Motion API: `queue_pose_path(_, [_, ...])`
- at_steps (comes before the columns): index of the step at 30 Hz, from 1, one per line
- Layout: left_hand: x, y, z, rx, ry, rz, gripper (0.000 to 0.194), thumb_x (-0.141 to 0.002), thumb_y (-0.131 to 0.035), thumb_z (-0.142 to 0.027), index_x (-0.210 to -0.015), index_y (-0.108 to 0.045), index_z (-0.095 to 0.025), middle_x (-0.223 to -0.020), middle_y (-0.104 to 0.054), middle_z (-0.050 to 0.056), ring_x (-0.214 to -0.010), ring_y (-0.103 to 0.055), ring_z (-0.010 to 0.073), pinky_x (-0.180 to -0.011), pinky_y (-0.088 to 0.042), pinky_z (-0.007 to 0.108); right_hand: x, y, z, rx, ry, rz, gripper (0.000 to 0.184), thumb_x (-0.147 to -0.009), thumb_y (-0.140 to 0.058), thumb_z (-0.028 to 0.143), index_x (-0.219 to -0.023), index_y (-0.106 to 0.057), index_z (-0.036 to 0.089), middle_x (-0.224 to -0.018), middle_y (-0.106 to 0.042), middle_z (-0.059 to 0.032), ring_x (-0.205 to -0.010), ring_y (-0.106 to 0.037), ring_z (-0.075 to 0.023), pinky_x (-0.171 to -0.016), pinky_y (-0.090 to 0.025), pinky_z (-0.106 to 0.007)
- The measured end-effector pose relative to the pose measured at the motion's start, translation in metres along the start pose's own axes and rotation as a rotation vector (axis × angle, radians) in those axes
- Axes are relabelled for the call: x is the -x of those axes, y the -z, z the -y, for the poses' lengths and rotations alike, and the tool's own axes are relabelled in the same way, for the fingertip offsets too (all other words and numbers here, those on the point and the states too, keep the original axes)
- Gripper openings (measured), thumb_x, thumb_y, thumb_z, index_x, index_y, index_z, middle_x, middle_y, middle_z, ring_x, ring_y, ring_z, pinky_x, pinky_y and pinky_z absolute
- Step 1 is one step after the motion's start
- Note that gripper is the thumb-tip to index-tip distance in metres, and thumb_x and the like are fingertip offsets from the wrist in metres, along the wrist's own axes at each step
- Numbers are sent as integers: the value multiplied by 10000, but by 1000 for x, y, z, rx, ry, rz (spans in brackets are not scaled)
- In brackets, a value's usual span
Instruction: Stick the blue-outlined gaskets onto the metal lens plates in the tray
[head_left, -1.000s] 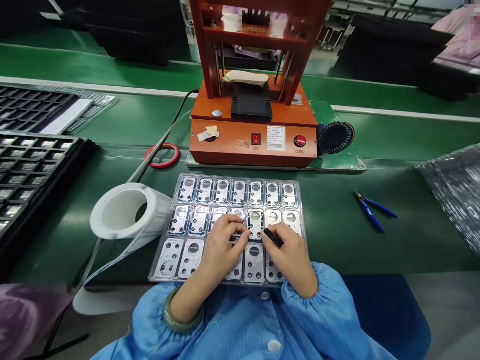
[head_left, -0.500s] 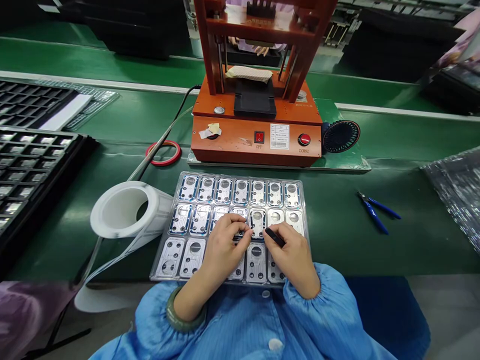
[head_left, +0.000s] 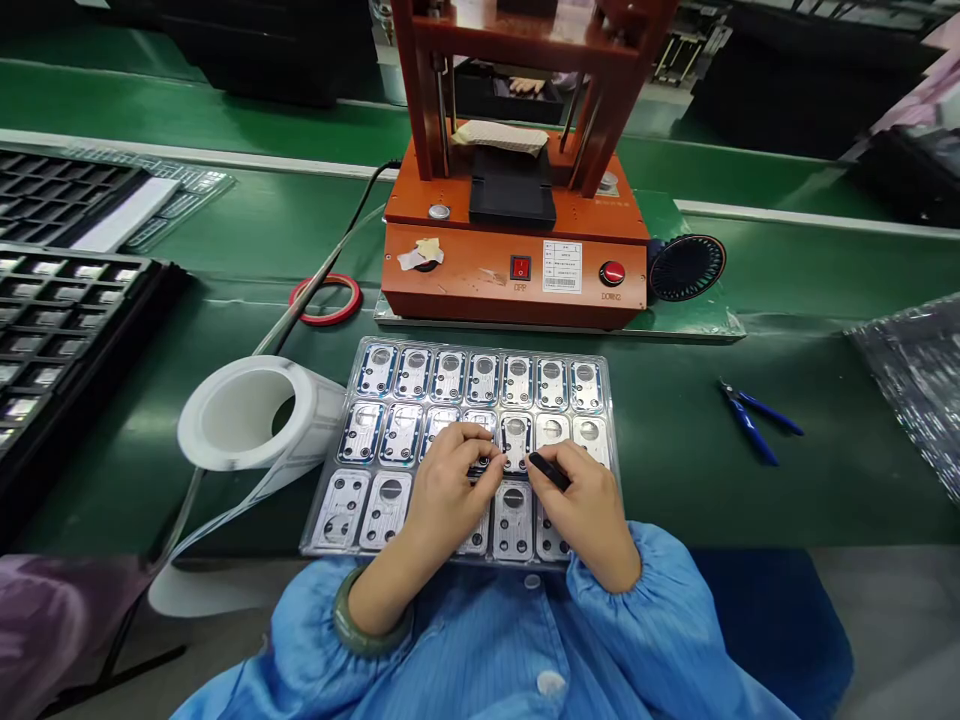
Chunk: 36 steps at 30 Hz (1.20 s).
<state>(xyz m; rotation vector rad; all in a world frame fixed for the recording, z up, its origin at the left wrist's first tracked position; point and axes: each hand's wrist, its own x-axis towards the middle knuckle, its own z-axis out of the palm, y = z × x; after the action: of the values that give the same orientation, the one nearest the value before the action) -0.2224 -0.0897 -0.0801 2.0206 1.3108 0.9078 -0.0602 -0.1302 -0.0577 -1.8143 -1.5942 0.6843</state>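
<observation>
The right hand (head_left: 581, 510) has its fingers (head_left: 559, 482) closed on a slim black tool (head_left: 550, 472), pinched between thumb and forefinger like a short pen. The tool angles toward a blue-edged metal part (head_left: 516, 442) in the middle row of a clear plastic tray (head_left: 611, 470), so the tray lies directly under the fingers of both hands. The left hand (head_left: 450, 495) curls its fingers (head_left: 469, 440) down over the next part along, just left of the tool; the hand hides whether they grasp anything, so that cannot be told.

With the parts packed this tightly, small movements of the fingers alone look safest, with the tool kept steady and low so neighbouring parts are not nudged.

Both wrists sit low and close together, the forearms drawn in toward the body, with a green bangle (head_left: 367, 620) on the left wrist. Beyond the left fingers lies a white film roll (head_left: 240, 415); ahead of the fingers stands an orange press (head_left: 514, 275) on the green worktop (head_left: 675, 500). Blue-handled cutters (head_left: 754, 425) lie well right of the right fingers.
</observation>
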Motion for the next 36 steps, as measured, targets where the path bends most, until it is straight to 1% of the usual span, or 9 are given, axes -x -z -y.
queue_pose_path(12, [0, 0, -1, 0, -5, -3, 58, -832, -582, -183, -808, -634, -188, -933, -606, 60, -905, -603, 201, -802, -506, 369, 0, 0, -1, 16, 18, -6, 126, -846, -545, 250, -756, -625, 214, -738, -639, 1, -686, -605, -165, -597, -410, -273])
queue_pose_path(27, [-1, -1, 0, -18, -24, -16, 52, -827, -594, -183, -813, -641, -198, -906, -612, 48, -883, -602, 193, -783, -511, 353, 1, 0, 1, 57, 31, -23, 113, -835, -542, 223, -760, -626, 213, -730, -628, 3, -669, -598, -157, -569, -398, -262])
queue_pose_path(36, [0, -1, 1, -23, -50, -22, 50, -826, -598, -180, -824, -644, -198, -908, -614, 44, -884, -606, 192, -783, -511, 349, 2, -2, -1, 59, 57, -15, 109, -841, -549, 214, -794, -648, 212, -765, -642, -8, -702, -612, -169, -600, -411, -274])
